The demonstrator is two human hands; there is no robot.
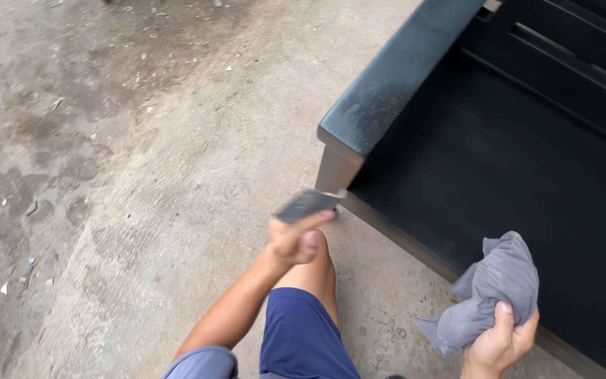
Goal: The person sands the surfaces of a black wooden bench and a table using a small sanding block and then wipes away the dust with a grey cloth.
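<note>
My left hand (pixel 296 238) grips a small grey sheet, likely sandpaper (pixel 306 205), and holds it against the front leg (pixel 336 172) of a black wooden chair (pixel 499 147). Low at the right, my right hand (pixel 501 344) clutches a bunched grey cloth (pixel 492 288), level with the chair's front seat rail. My bare knee and blue shorts (pixel 299 337) show below the left hand.
The chair's black armrest (pixel 394 77) runs diagonally toward the top centre, dusty along its top. A stained concrete floor (pixel 120 175) with scattered debris and wood chips fills the left side.
</note>
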